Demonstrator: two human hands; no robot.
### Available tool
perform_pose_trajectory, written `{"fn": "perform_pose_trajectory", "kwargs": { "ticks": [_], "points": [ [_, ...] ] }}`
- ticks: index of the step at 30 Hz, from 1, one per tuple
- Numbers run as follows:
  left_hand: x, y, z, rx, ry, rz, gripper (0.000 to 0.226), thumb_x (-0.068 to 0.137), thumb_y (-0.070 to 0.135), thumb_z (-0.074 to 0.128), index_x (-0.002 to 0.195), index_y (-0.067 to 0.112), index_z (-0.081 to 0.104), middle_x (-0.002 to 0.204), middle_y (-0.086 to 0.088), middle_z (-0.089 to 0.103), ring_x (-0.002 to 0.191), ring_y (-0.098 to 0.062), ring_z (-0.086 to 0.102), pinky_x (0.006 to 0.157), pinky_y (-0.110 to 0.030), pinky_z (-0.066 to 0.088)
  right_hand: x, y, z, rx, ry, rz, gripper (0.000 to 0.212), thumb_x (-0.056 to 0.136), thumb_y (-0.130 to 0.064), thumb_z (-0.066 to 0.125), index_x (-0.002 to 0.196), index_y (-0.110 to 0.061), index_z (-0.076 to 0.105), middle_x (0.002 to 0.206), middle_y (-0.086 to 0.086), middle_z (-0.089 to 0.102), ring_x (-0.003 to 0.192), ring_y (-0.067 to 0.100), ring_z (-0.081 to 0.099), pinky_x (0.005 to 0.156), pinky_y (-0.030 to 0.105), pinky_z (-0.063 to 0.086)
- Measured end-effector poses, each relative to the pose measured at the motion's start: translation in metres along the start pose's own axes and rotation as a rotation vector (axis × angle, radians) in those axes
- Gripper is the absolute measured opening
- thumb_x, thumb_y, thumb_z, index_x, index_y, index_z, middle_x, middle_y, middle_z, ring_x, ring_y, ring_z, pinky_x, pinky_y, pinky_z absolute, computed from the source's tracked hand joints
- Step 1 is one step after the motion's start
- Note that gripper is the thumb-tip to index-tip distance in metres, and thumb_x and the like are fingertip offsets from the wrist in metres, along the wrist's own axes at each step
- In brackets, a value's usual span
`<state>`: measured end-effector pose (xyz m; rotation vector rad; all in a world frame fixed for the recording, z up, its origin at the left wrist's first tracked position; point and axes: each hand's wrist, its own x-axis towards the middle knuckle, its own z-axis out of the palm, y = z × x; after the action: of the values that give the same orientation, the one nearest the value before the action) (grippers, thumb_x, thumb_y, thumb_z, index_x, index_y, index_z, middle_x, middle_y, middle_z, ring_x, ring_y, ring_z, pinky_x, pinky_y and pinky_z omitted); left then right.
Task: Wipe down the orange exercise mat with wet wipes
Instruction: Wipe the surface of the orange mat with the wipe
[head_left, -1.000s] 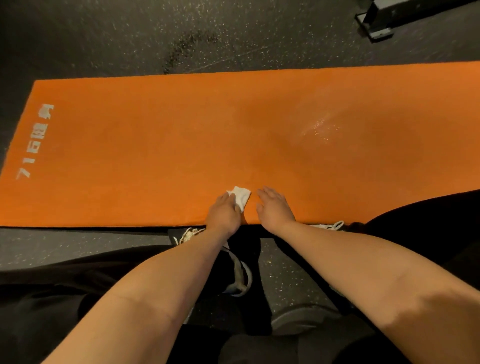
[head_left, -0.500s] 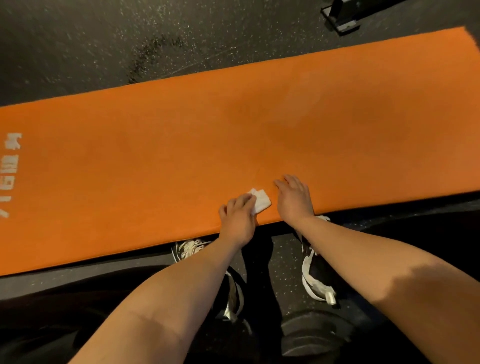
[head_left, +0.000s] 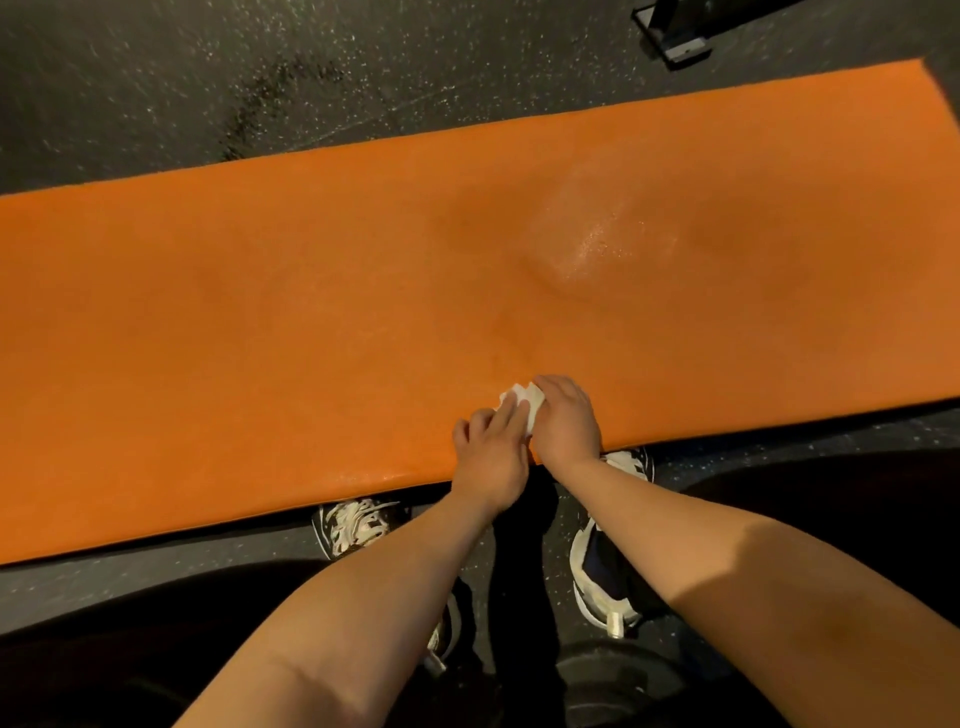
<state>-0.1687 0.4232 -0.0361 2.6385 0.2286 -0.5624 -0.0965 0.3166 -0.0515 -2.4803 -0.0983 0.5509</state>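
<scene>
Your left hand (head_left: 488, 457) & right hand (head_left: 566, 423) both grip the wet wipe (head_left: 521, 400) on the orange mat (head_left: 260, 312), by its near edge. Wipe's soft, limp (prob. bunches easily): hold it folded, press flat.

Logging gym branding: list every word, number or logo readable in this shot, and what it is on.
None readable. The orange mat shows no print on the part in view; the wet wipe is plain; the shoes and the metal base show no legible marks.
</scene>
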Motion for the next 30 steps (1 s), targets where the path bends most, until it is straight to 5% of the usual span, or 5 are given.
{"fn": "perform_pose_trajectory", "kwargs": {
  "ticks": [9,15,20,25,30],
  "points": [
    [-0.002,-0.027,-0.007,0.027,0.112,-0.275,0.052,0.104,0.037,0.034,0.156,0.032,0.028,0.166,-0.006,0.016,0.138,-0.032,0.025,0.11,-0.047,0.017,-0.009,0.002,-0.007,0.06,-0.007,-0.049,0.044,0.109,-0.023,0.038,0.153,-0.019,0.044,0.162,0.001,0.033,0.15,0.022,0.024,0.125,0.039,0.017],
    [-0.006,-0.019,-0.002,-0.27,0.134,-0.006,0.051,0.104,0.021,0.04,0.155,0.027,0.033,0.152,0.004,0.046,0.123,-0.021,0.04,0.108,-0.039,0.025,-0.03,-0.004,0.0,-0.2,-0.159,-0.302,0.051,0.11,-0.025,0.03,0.161,-0.026,0.023,0.167,-0.009,0.022,0.155,0.008,0.007,0.125,0.04,-0.009],
    [-0.023,-0.034,-0.001,-0.443,0.249,-0.099,0.041,0.104,0.013,0.045,0.145,0.016,0.048,0.159,-0.005,0.035,0.144,-0.023,0.027,0.115,-0.026,0.02,-0.033,0.004,-0.008,-0.369,-0.201,-0.351,0.055,0.106,-0.011,0.037,0.159,-0.023,0.029,0.167,-0.005,0.021,0.156,0.013,0.004,0.124,0.042,-0.01],
    [-0.028,-0.043,-0.01,-0.308,0.092,-0.134,0.05,0.099,0.023,0.05,0.149,0.019,0.043,0.161,-0.004,0.028,0.146,-0.024,0.018,0.119,-0.038,0.021,-0.025,0.008,-0.031,-0.421,-0.065,-0.051,0.071,0.097,0.002,0.038,0.162,-0.014,0.015,0.17,0.001,0.005,0.156,0.016,-0.005,0.126,0.043,-0.005],
    [-0.033,-0.052,-0.01,-0.201,0.02,-0.057,0.062,0.097,0.031,0.056,0.154,0.021,0.035,0.165,-0.002,0.023,0.149,-0.027,0.018,0.122,-0.04,0.018,-0.045,-0.011,-0.006,-0.339,-0.189,-0.252,0.067,0.101,-0.009,0.041,0.162,-0.024,0.017,0.17,0.006,0.005,0.157,0.022,-0.002,0.126,0.042,-0.005]
  ]
}}
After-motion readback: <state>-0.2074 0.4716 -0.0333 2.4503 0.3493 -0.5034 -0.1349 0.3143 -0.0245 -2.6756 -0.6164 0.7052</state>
